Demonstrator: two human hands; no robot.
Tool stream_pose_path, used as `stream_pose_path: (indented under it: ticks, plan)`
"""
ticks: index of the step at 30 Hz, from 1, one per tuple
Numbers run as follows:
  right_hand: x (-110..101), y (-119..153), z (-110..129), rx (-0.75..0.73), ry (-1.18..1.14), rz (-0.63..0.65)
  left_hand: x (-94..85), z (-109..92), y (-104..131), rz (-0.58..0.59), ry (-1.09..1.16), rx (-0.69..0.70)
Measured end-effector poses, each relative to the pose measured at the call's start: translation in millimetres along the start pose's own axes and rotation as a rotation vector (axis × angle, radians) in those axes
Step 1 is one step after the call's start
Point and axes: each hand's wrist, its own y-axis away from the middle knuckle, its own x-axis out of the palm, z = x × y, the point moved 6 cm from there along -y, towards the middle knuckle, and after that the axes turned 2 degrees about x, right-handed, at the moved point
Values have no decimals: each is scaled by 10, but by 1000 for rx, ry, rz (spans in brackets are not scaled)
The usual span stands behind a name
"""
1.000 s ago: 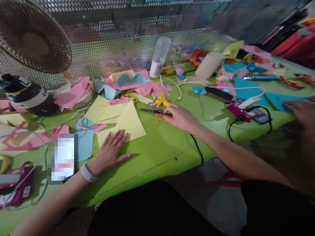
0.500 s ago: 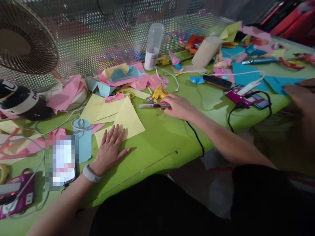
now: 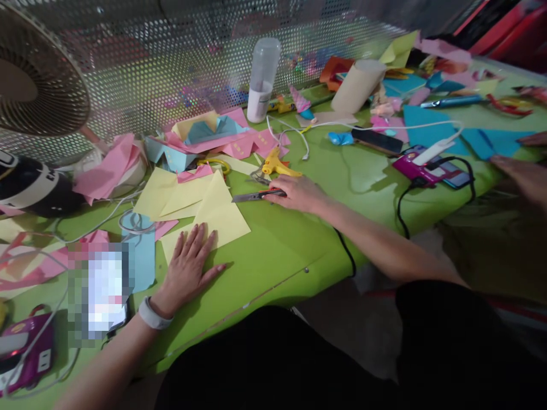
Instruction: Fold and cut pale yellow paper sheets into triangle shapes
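My left hand [image 3: 190, 270], with a pale band on the wrist, lies flat with fingers spread on the near corner of a yellow paper sheet [image 3: 228, 219]. More folded yellow paper [image 3: 160, 191] is just beyond it. My right hand [image 3: 297, 193] has its fingers closed around the red and dark handle of a utility knife [image 3: 256, 196]. The knife's blade points left, toward the yellow paper. Just behind my right hand is a yellow glue gun [image 3: 276, 162], partly hidden by the fingers.
A fan [image 3: 38, 85] and a dark bottle [image 3: 38, 185] stand at the left, near a lit phone [image 3: 106, 290] with a blurred screen. A clear bottle [image 3: 261, 85] and cardboard tube [image 3: 359, 85] stand at the back. A purple power strip [image 3: 414, 168] and another person's hand [image 3: 519, 173] are at right.
My right hand has drawn the knife slightly left and nearer, and its blade has turned a little. My left hand stays flat on the paper. The view has shifted slightly.
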Motion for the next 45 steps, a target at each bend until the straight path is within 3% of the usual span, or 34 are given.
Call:
stream_pose_path:
  ticks: [7,14,24,32,45]
  plan:
    - [-16,52,15,-69,-5,92,4,6,-8,9,16,-6]
    - [24,297,95,-164,-47,235,-14,-17,-24,43,41,-7]
    - [70,427,215,-243,-78,213,-7,-12,-37,36,42,4]
    - [101,570,94,-258,-72,257,-2,-11,-39,40,45,6]
    - [104,618,311,-435,-111,27,-11,-26,-29,44,72,-9]
